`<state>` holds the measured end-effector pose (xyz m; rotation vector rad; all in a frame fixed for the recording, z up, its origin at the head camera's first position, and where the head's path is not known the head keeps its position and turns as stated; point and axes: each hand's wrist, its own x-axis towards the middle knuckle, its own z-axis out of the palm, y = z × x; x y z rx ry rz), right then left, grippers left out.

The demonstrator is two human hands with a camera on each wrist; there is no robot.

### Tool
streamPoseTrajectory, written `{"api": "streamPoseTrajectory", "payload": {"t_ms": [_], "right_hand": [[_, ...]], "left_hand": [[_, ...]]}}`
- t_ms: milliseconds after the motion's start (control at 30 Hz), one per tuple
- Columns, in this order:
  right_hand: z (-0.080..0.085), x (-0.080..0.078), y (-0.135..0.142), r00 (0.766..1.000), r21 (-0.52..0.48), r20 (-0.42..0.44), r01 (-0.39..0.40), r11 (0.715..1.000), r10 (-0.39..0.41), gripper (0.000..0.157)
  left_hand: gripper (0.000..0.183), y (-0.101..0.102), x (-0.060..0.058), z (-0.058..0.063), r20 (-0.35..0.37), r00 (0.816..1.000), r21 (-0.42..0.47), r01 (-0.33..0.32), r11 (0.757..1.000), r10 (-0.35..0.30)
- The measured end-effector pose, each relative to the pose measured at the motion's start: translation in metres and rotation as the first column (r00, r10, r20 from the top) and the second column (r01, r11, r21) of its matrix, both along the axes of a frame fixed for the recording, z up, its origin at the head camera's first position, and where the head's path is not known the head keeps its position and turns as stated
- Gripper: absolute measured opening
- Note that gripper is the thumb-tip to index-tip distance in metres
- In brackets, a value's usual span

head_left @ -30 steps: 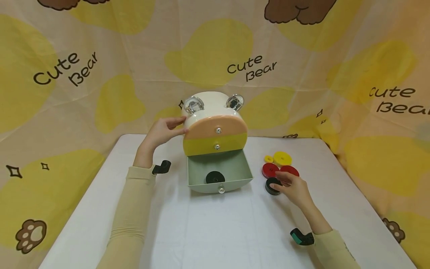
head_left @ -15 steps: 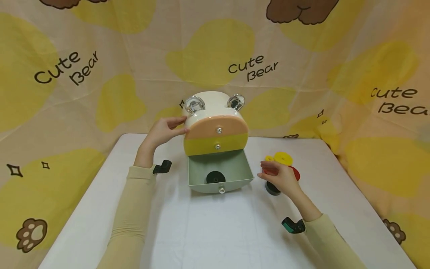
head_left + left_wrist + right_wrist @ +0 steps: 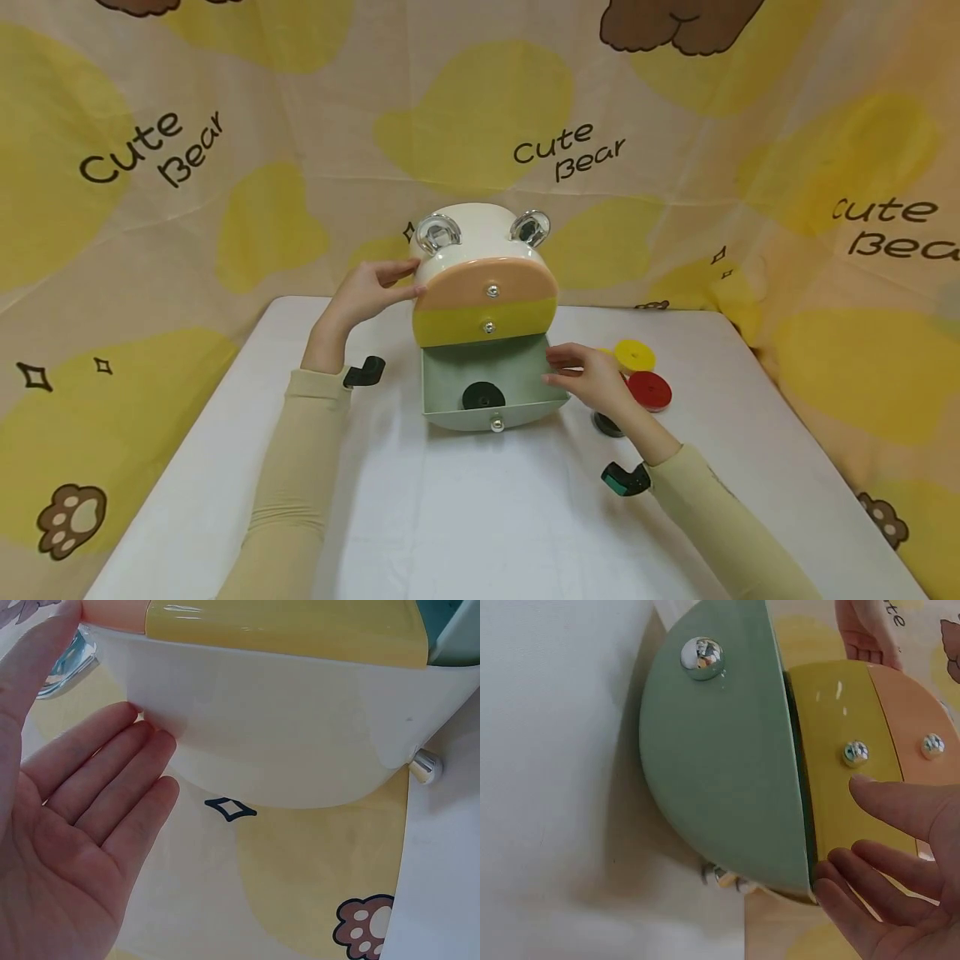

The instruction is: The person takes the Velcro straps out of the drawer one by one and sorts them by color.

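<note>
A small white drawer cabinet (image 3: 480, 225) with silver ears stands on the table. Its lowest, green drawer (image 3: 457, 421) is pulled out, with a black disc (image 3: 483, 395) lying inside. The yellow drawer (image 3: 450, 327) and the orange drawer (image 3: 461, 283) above it are closed. My left hand (image 3: 363, 293) rests on the cabinet's left side; in the left wrist view its fingers are straight against the white shell (image 3: 262, 720). My right hand (image 3: 596, 382) is at the green drawer's right edge, fingers loosely bent and holding nothing, as the right wrist view shows near the yellow drawer's knob (image 3: 856, 754).
Right of the cabinet lie a yellow disc (image 3: 635, 355), a red disc (image 3: 649, 392) and a black disc (image 3: 607, 424), partly behind my right hand and forearm. A patterned cloth (image 3: 465, 125) hangs behind the white table (image 3: 465, 517).
My right hand has left the black disc on the table and moved left, past the red discs, to the green drawer's right edge. My left hand stays on the cabinet.
</note>
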<state>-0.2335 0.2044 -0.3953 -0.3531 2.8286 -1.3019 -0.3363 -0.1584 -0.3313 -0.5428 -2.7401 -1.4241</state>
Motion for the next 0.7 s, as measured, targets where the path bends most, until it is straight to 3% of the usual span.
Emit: {"api": "streamPoseTrajectory", "payload": {"t_ms": [400, 700], "right_hand": [[-0.005, -0.021, -0.032, 0.986, 0.046, 0.04, -0.166, 0.985, 0.164, 0.046], [-0.016, -0.037, -0.041, 0.948, 0.084, 0.076, -0.316, 0.945, 0.31, 0.046]], "left_hand": [[0.069, 0.001, 0.0, -0.001, -0.011, 1.0, -0.014, -0.005, 1.0, 0.005], [0.067, 0.001, 0.0, 0.0, -0.001, 1.0, -0.002, -0.004, 1.0, 0.004]]}}
